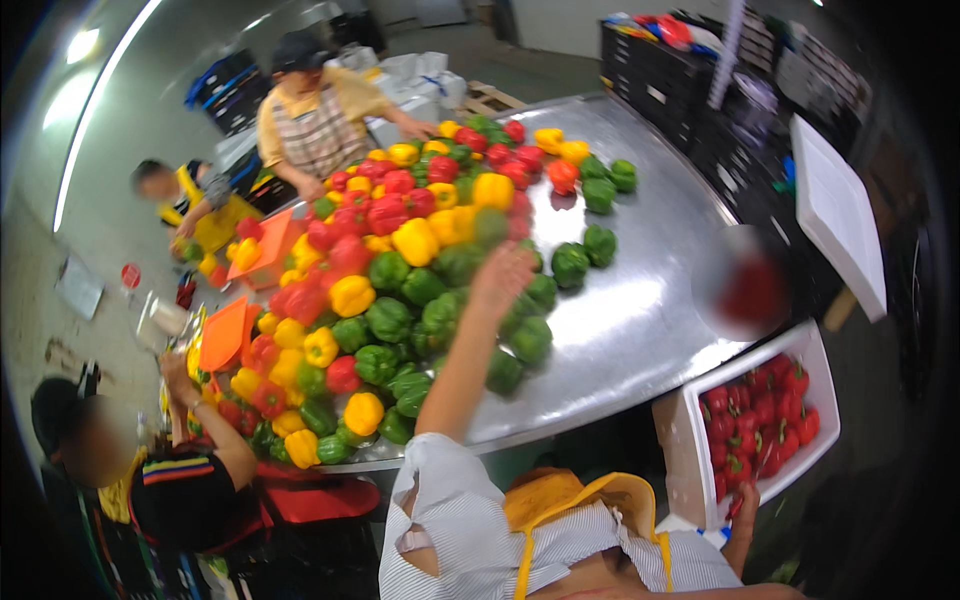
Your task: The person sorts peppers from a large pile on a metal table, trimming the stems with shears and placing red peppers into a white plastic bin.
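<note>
My left hand (504,279) reaches over the heap on the metal table (637,315), among green bell peppers (531,339) at the heap's right edge. It is blurred, and whether it holds a pepper cannot be told. My right hand (742,504) is at the near edge of a white foam box (821,450) filled with red bell peppers (754,420). Something small and red shows at its fingers, and its grip is unclear. Yellow bell peppers (416,241) and red ones (388,214) lie heaped left of my left hand.
Co-workers stand at the far side and left of the table. Orange plastic bins (225,334) stand among the peppers at left. Black crates (652,82) line the table's far right side, with a white foam lid (840,217) nearby. Loose green peppers (570,264) lie right of the heap.
</note>
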